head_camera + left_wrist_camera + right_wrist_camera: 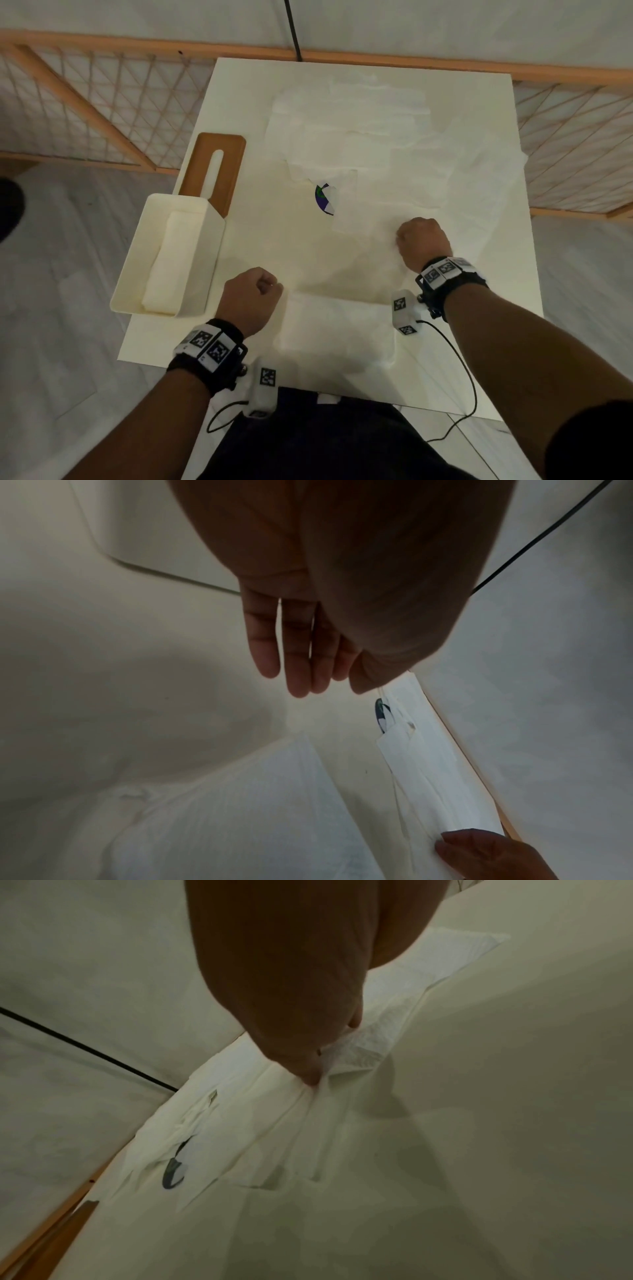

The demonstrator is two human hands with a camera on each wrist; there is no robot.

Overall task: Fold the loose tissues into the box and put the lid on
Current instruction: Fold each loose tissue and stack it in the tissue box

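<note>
The box (150,291) sits left on the table (246,102), lid (214,168) behind it, loose tissues (376,144) right.

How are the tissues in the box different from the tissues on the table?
The tissues in the box are folded into one neat stack; the tissues on the table lie spread out and wrinkled. No hand touches the boxed ones; the right hand pinches a loose one. Both are white.

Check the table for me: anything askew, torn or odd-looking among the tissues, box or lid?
One oddity: a dark blue-green round mark shows through a gap between the loose tissues, mostly covered, so what it is can't be told. The tissues lie overlapped and ragged-edged. The box sits open, its brown lid flat behind it.
</note>
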